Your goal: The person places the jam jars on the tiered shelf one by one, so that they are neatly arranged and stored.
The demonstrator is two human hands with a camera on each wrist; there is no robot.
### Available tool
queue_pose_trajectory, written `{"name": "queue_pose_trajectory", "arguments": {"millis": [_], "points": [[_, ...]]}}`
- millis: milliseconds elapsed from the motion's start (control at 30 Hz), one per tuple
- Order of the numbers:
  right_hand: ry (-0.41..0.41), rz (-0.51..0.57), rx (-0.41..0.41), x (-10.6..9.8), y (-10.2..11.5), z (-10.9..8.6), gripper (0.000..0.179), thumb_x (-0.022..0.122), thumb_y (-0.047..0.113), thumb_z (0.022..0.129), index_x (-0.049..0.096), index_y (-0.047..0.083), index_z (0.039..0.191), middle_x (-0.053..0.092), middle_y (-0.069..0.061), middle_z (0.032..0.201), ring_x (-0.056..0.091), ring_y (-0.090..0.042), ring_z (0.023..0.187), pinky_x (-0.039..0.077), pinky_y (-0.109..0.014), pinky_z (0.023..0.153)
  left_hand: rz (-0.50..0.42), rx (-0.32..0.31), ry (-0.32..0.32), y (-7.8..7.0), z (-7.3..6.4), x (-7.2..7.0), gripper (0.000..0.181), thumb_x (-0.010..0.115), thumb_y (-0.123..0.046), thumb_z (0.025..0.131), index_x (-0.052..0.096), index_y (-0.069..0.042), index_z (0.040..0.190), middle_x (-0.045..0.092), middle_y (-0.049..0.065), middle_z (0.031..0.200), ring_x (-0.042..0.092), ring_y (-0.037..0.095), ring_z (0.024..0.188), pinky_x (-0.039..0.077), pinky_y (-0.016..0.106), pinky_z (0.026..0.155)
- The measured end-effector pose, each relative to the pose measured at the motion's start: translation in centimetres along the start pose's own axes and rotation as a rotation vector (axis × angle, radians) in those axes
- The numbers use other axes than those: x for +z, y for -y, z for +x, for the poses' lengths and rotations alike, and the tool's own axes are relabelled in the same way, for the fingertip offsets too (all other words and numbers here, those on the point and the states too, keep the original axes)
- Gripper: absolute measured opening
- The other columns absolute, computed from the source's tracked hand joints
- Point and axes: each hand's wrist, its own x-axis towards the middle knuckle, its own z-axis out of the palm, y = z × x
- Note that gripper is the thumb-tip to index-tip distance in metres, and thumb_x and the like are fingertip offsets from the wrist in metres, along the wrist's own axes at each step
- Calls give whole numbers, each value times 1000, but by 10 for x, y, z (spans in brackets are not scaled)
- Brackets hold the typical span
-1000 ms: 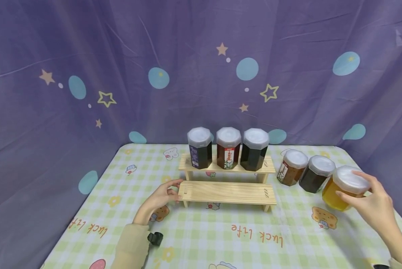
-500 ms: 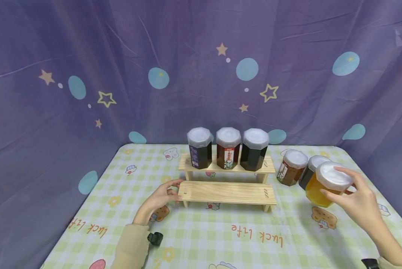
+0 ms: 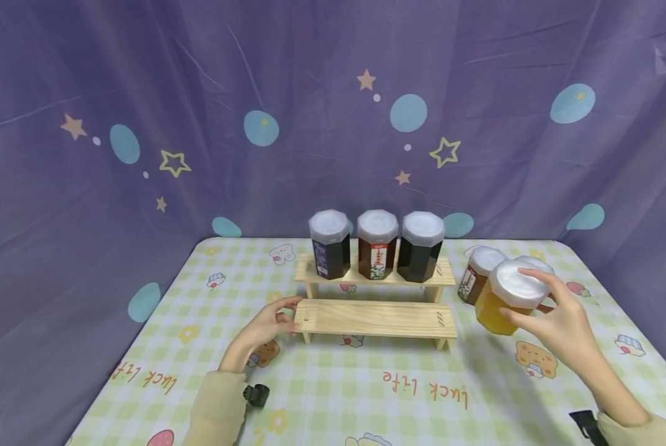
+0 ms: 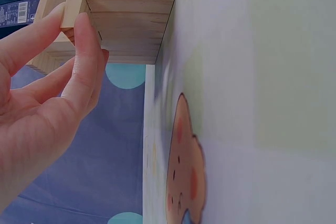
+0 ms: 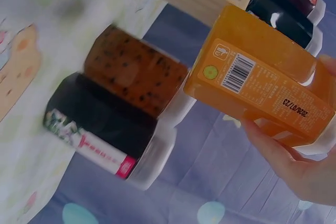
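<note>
Free room lies above the lower shelf point(image 3: 375, 317), reachable from the front over the tablecloth point(image 3: 333, 396); the left hand point(image 3: 270, 323) blocks its left end. Behind, 3 jars point(image 3: 368, 255) crowd the upper shelf point(image 3: 306, 269), narrow gaps between them. At right, a brown jar point(image 5: 131, 72) and a black jar point(image 5: 100, 116) (side by side) obstruct the space behind the yellow jar point(image 3: 494, 313) in the right hand point(image 3: 564, 319).

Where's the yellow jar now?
Head view, right side: the yellow jar in the right hand, right of the lower wooden shelf, partly hiding a dark jar.
</note>
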Motion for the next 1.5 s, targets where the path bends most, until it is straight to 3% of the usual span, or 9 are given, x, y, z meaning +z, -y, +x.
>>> {"name": "queue_pose_trajectory", "arguments": {"millis": [167,300,600,867,1100,1500], "points": [[14,22,-38,9,10,4,71,78,-3,59,48,6,123,42,3,113,43,9,88,40,-2,67,0,2,-3,0,1,0,62,59,3,80,28,10,133,39,24,116,56,15,71,48,45,68],[37,47,-53,16,17,7,71,77,-5,59,47,3,122,43,-5,110,45,10,83,41,-4,68,0,-4,1,0,1,0,62,59,3,80,28,10,133,38,25,117,56,15,71,48,45,69],[60,100,-117,37,34,13,69,78,-4,58,50,6,120,49,-10,112,45,6,90,40,-4,71,11,-13,9,-1,0,-2,62,60,-1,81,28,8,134,37,25,119,56,17,73,48,45,69],[67,202,-183,58,46,16,70,79,-8,54,51,3,117,52,-11,112,51,5,85,43,-7,69,16,-8,10,-1,0,-1,62,60,-1,81,28,8,134,36,26,119,57,18,74,48,43,69],[98,164,-183,73,54,17,68,81,-1,55,52,7,117,52,-8,113,46,-1,96,43,-9,72,25,-10,8,1,0,-1,62,59,-1,82,27,8,134,37,26,120,57,19,75,48,43,69],[178,287,-171,96,67,20,67,81,1,56,51,8,116,51,-10,116,49,-17,99,51,-32,73,17,-5,17,2,-1,-1,62,59,-1,82,27,8,134,36,26,120,57,19,75,48,43,69]]}}
